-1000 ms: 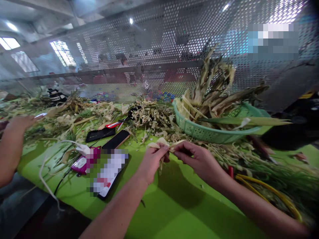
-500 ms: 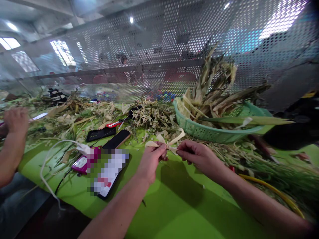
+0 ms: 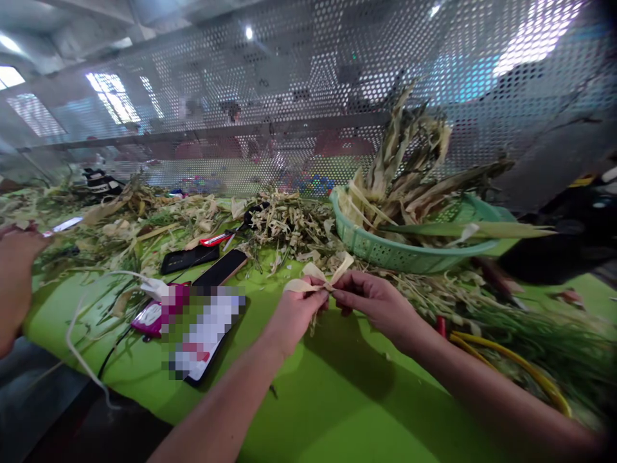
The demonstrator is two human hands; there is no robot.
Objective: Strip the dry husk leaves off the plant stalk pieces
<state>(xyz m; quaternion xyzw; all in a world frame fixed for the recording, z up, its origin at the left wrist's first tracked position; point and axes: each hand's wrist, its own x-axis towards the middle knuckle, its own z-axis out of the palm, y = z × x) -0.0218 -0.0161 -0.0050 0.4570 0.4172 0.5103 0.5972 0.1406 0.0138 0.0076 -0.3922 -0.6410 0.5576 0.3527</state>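
Note:
Between my two hands is a pale strip of dried corn husk (image 3: 343, 265), its free ends fanning out above the fingertips in loop-like shapes. My left hand (image 3: 304, 301) pinches it from the left with thumb and fingers. From the right, my right hand (image 3: 364, 294) pinches the same husk, its fingertips close against those of the left. The exact folds or knot under the fingers are hidden. Both hands are just above the green tabletop (image 3: 308, 399). Beyond them, a green plastic basket (image 3: 414, 254) holds long dried husks (image 3: 390, 177).
Phones (image 3: 219, 267), a purple power bank (image 3: 157, 312) with a white cable, and a red cutter (image 3: 216, 239) lie to the left. Husk scraps (image 3: 289, 222) line the mesh partition (image 3: 289, 83). At right are green stalks (image 3: 530, 341) and a yellow-handled tool (image 3: 525, 366). Another person's hand (image 3: 22, 247) is far left.
My hands have come closer together, fingertips now meeting at the husk. The husk strip's right end stands more upright. The other person's hand has shifted left, and the view has moved slightly.

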